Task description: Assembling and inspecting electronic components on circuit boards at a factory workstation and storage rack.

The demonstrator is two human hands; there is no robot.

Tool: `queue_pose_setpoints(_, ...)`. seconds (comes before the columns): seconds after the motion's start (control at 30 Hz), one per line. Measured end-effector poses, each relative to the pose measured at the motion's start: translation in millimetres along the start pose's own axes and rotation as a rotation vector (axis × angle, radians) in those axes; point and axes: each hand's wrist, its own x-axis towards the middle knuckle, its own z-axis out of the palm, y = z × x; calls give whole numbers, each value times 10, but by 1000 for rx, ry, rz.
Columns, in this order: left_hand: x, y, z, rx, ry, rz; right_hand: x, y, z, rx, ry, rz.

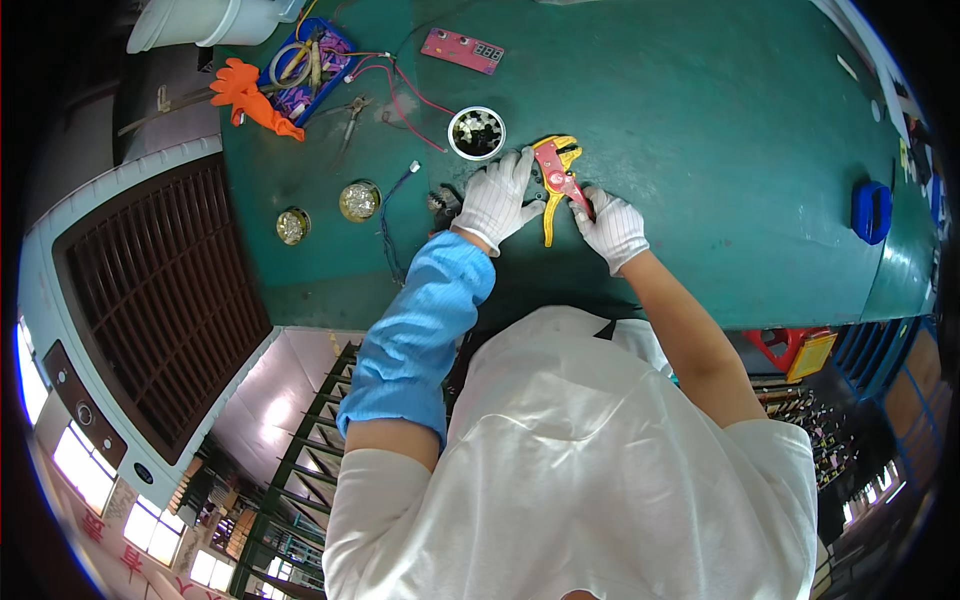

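Observation:
A wire stripper (557, 178) with a yellow and a red handle lies on the green table, jaws pointing away from me. My right hand (612, 230), in a white striped glove, is closed around the end of its red handle. On the other side, my left hand (494, 203) rests with gloved fingers stretched out and thumb apart. Its fingertips come close to the stripper's head; whether they touch is unclear. Small dark parts (442, 200) lie beside the left wrist, partly hidden by it. Just beyond the left fingers stands a round white bowl (477, 110) of black and white pieces.
Two round containers (359, 200) of small shiny parts and a dark blue cable (386, 235) lie to the left. Farther back are pliers (350, 125), orange gloves (250, 97), a blue tray (338, 88) and a red display board (462, 50). A blue ring-shaped object (871, 212) sits far right.

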Motion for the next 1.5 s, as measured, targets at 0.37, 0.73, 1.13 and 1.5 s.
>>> queue_pose_setpoints(0.37,189,-22,167,44,176,-10,14,44,61,-10,29,46)
queue_pose_setpoints(0.73,386,-56,372,269,71,252,30,24,90,-1,71,23)
queue_pose_setpoints(1.13,401,53,312,312,7,249,62,49,87,15,76,81)
queue_pose_setpoints(1.5,-167,-40,-145,-158,611,-58,48,34,38,61,40,132)
